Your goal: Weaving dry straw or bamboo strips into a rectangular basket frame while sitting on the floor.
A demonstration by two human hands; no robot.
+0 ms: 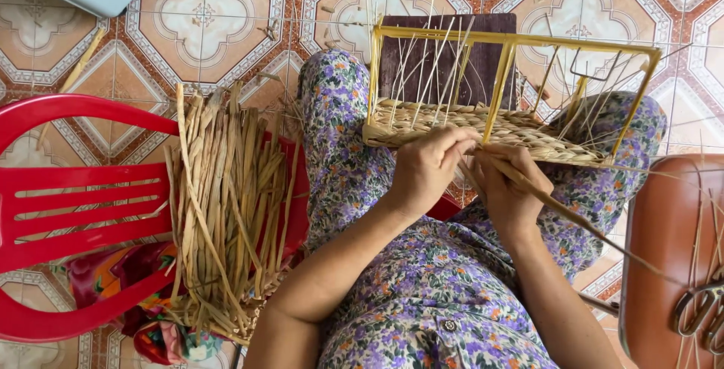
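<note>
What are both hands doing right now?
Left hand: closed, pinching the woven straw edge of the yellow wire-framed basket.
Right hand: closed on a long dried straw strand.

seen from above, a half-woven basket (483, 124) on a yellow wire frame (504, 75) rests across the person's knees, which are covered in purple floral cloth. the left hand (426, 169) and right hand (507, 188) meet at the basket's near edge, fingers pinched on a long straw strand (577, 217) that trails off to the right. a bundle of dried straw (226, 211) lies on a red plastic chair (68, 211) to the left. scissors (701, 309) lie on a brown stool (664, 248) at right. the floor is patterned tile (204, 15).
</note>
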